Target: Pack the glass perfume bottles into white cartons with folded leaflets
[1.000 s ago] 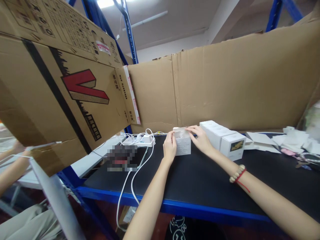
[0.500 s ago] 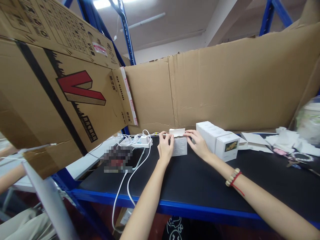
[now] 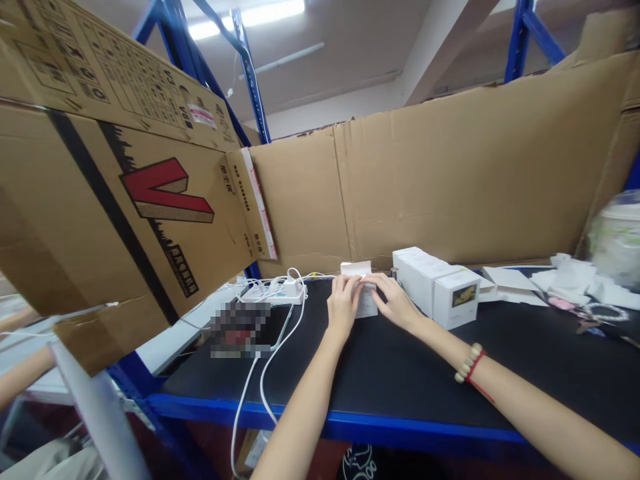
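Observation:
A small white box (image 3: 367, 308), with fine print on the side facing me, stands on the black tabletop with its top flap (image 3: 356, 268) raised. My left hand (image 3: 343, 305) grips its upper left side, fingers bent at the opening. From the right, my right hand (image 3: 393, 301) has its fingers closed on the upper edge, the fingertips of both hands nearly meeting. My fingers cover much of the box, and its inside is hidden. Just right of my right hand, a row of white boxes (image 3: 425, 280) stands on the table, the nearest bearing a dark picture.
Left of my hands lie a power strip (image 3: 273, 293) with white cables and a blurred-out device (image 3: 240, 330). Open white cartons (image 3: 513, 285), crumpled paper (image 3: 570, 277) and keys (image 3: 590, 325) lie right. Cardboard (image 3: 465, 180) walls the back; a co-worker's arm (image 3: 25, 373) shows far left.
My left hand has moved right along the box's top, and both hands' fingertips have come together at the opening. The view has shifted slightly.

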A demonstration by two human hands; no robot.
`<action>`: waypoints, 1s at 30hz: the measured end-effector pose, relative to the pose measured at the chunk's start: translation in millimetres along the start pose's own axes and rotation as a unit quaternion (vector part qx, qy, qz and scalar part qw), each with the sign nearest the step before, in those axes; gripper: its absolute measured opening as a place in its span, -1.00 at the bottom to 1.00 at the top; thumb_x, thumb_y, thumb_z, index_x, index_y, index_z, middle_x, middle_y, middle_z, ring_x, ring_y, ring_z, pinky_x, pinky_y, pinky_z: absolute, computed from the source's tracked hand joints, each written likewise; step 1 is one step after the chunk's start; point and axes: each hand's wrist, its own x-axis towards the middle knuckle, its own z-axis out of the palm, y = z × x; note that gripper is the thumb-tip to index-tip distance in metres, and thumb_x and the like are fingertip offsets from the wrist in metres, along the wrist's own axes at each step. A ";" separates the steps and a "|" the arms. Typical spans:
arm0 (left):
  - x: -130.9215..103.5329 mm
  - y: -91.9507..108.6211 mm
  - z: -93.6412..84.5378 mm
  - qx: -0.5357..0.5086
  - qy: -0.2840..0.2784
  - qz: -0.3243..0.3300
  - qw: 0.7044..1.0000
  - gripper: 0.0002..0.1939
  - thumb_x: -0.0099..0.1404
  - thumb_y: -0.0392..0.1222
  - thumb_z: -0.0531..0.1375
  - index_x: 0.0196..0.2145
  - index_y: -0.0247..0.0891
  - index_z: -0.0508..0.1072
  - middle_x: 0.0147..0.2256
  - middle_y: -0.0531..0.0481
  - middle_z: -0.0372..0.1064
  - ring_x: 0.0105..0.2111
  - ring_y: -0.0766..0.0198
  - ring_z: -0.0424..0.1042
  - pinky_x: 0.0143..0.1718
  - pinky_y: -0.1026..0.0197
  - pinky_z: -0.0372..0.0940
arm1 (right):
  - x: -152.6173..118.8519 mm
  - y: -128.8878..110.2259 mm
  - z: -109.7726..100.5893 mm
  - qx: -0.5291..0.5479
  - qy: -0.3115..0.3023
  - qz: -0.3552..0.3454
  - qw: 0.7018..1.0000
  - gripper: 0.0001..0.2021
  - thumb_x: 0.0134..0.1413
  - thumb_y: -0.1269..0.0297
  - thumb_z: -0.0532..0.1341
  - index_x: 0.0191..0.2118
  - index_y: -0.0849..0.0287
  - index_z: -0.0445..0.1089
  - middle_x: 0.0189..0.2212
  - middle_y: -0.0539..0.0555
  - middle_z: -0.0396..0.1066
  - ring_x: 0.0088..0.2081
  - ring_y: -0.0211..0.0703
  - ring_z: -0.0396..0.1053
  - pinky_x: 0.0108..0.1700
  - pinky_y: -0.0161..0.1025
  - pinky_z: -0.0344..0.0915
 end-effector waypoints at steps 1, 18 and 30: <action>-0.2 0.8 0.1 -0.004 -0.004 -0.001 1.000 -0.85 0.29 -0.22 0.06 -0.23 -0.18 0.40 -0.31 -0.01 0.29 -0.25 0.29 0.31 -0.37 0.35 0.31 | -0.2 -1.9 0.8 0.020 0.004 0.013 1.000 -0.75 0.07 0.40 0.01 -0.16 0.09 0.34 -0.20 0.15 0.40 -0.13 -0.03 0.38 -0.08 0.00 0.31; 7.0 10.1 -2.1 -0.120 -0.042 -0.102 0.987 -0.89 0.30 -0.23 0.02 -0.38 -0.22 0.30 -0.22 -0.02 0.23 -0.24 0.32 0.35 -0.36 0.33 0.30 | 20.4 -10.1 -12.3 0.257 0.068 0.328 0.906 -0.48 -0.22 -0.07 0.22 -0.14 0.17 0.40 -0.26 0.15 0.43 -0.66 -0.37 0.24 -0.71 -0.34 0.23; 11.0 9.1 3.0 -0.189 -0.034 -0.081 0.978 -0.90 0.21 -0.27 0.14 -0.47 -0.25 0.35 -0.25 -0.01 0.25 -0.20 0.30 0.33 -0.12 0.26 0.24 | 27.2 -10.2 -24.5 0.237 0.056 0.380 0.892 -0.44 -0.15 0.02 0.17 0.00 0.21 0.35 -0.46 0.04 0.44 -0.78 -0.50 -0.05 -0.80 -0.41 -0.08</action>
